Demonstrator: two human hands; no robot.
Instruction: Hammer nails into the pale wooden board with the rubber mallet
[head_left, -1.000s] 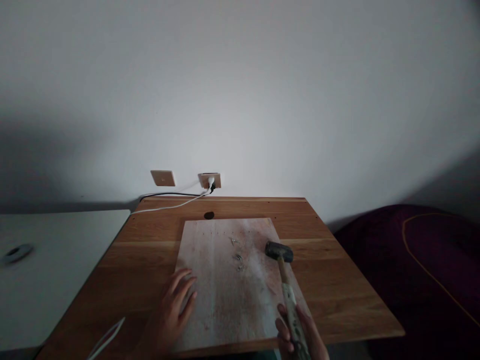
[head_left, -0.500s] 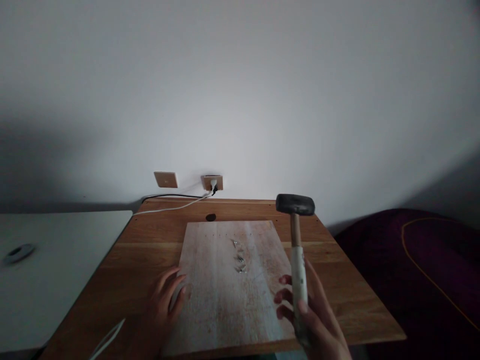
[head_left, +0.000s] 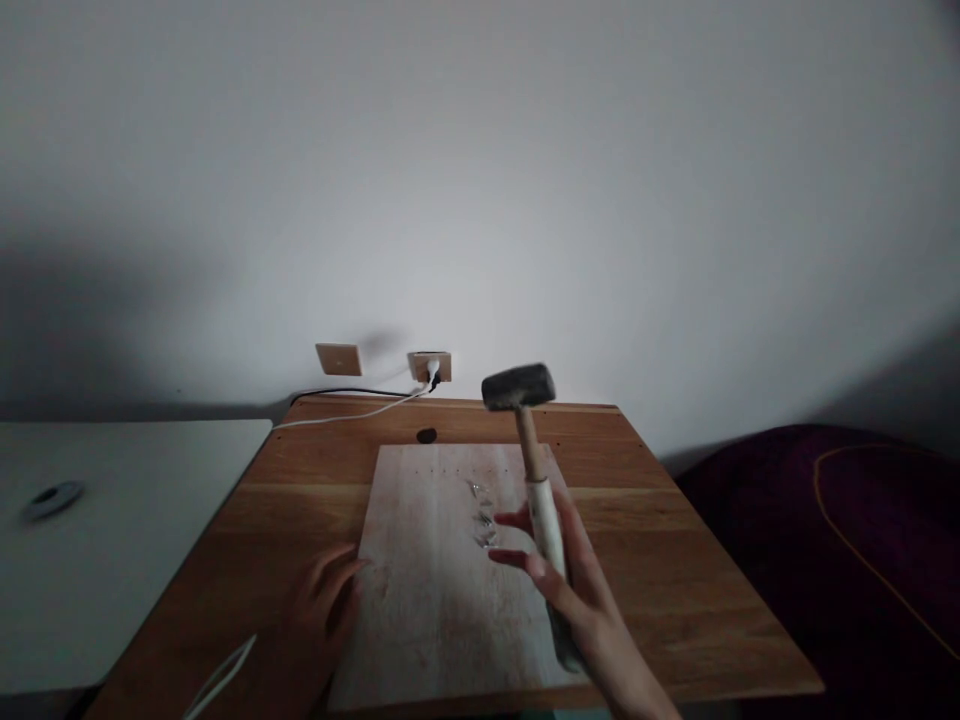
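My right hand (head_left: 581,590) holds a mallet (head_left: 546,520) by the white-wrapped part of its wooden handle, with the index finger and others stretched out to the left. The dark barrel-shaped head points up, tilted left, above the far part of a pale wooden board (head_left: 427,610). Just left of those fingertips, small shiny metal pieces (head_left: 484,518) lie in a short row on the board; their exact kind is too small to tell. At the board's left edge, my left hand (head_left: 322,600) rests with its fingers apart and holds nothing.
The board lies on a brown wooden table (head_left: 660,560) against a wall. Behind it are a socket with a plug (head_left: 432,368) and a white cable (head_left: 352,414). A white surface (head_left: 150,540) stands at left, a white loop (head_left: 221,675) at front left, a dark purple rounded object (head_left: 847,540) at right.
My right hand has moved left and a little forward with the mallet, now over the board. The mallet's head has tilted to the left. My left hand has hardly moved.
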